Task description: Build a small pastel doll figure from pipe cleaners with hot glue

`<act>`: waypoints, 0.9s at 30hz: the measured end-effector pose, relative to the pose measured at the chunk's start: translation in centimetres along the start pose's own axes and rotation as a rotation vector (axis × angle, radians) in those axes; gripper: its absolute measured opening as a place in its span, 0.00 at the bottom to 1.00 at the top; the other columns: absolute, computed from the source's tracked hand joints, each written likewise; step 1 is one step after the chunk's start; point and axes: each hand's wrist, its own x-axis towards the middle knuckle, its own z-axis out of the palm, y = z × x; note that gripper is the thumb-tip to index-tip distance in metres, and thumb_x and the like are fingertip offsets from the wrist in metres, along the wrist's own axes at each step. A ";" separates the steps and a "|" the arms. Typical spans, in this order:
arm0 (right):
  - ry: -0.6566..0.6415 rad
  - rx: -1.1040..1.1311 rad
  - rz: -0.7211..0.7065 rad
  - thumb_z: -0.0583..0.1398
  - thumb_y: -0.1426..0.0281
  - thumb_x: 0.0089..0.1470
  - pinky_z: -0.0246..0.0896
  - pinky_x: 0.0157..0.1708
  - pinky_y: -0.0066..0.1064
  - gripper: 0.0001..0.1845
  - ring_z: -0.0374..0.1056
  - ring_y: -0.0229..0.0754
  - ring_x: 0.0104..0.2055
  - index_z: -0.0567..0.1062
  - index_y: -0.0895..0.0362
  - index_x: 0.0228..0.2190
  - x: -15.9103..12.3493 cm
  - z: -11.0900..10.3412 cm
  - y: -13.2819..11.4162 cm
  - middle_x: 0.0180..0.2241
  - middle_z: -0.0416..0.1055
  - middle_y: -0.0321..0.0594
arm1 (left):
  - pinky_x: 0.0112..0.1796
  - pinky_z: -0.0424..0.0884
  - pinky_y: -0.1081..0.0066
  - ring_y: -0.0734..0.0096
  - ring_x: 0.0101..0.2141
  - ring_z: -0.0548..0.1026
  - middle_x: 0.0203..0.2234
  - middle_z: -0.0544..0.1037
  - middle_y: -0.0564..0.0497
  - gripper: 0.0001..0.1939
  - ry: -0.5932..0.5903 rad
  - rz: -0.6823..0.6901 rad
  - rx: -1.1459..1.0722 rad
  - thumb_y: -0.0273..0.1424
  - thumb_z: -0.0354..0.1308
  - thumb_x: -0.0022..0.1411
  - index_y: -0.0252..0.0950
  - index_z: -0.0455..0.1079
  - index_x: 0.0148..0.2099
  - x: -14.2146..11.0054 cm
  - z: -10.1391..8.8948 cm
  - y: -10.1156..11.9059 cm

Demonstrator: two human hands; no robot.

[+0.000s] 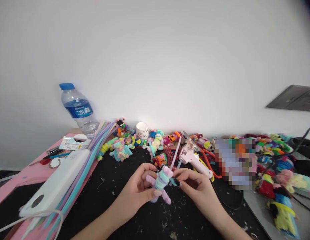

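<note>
Near the middle of the black work surface (99, 200), a small pastel pipe-cleaner figure (162, 180) in pink, mint and lilac is tilted in my left hand (138, 186). The thumb and fingers of that hand close around its left side and lower body. Just to the figure's right, my right hand (197, 188) pinches a small teal fuzzy piece (173, 181) with a dark bit at its end. This piece reaches close to the figure's side; I cannot tell whether the two are joined. Behind my right hand lies a pale pink glue gun (192, 158).
A bundle of pastel pipe cleaners (88, 170) lies at left beside a white power strip (57, 181). Behind them stands a water bottle (78, 108). Several fuzzy figures line the wall around a white cup (142, 131). Orange-handled pliers (211, 163) lie at right.
</note>
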 end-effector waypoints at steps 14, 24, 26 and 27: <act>0.008 0.087 0.032 0.63 0.67 0.47 0.64 0.41 0.35 0.06 0.69 0.45 0.38 0.74 0.56 0.23 0.1 0.2 -0.1 0.34 0.74 0.42 | 0.27 0.62 0.72 0.65 0.30 0.76 0.32 0.69 0.54 0.20 -0.007 -0.006 0.016 0.29 0.62 0.52 0.41 0.58 0.45 0.1 0.0 -0.1; 0.014 0.091 0.057 0.63 0.67 0.47 0.63 0.39 0.35 0.07 0.69 0.45 0.38 0.74 0.57 0.22 0.1 0.2 -0.3 0.34 0.74 0.43 | 0.27 0.61 0.75 0.71 0.31 0.72 0.34 0.69 0.53 0.23 0.011 -0.046 0.057 0.29 0.63 0.50 0.41 0.60 0.47 0.1 -0.3 -0.1; 0.011 0.095 0.060 0.63 0.68 0.47 0.63 0.40 0.35 0.06 0.69 0.45 0.38 0.74 0.57 0.22 0.1 0.2 -0.2 0.34 0.74 0.43 | 0.27 0.62 0.75 0.72 0.31 0.72 0.34 0.69 0.53 0.23 0.014 -0.050 0.060 0.30 0.64 0.50 0.41 0.60 0.47 0.1 -0.4 -0.2; 0.010 0.099 0.060 0.63 0.69 0.47 0.63 0.40 0.34 0.06 0.69 0.45 0.38 0.74 0.57 0.22 0.1 0.2 -0.1 0.34 0.74 0.43 | 0.27 0.62 0.75 0.72 0.30 0.71 0.34 0.69 0.53 0.23 0.016 -0.049 0.060 0.30 0.64 0.49 0.41 0.60 0.47 0.1 -0.4 -0.3</act>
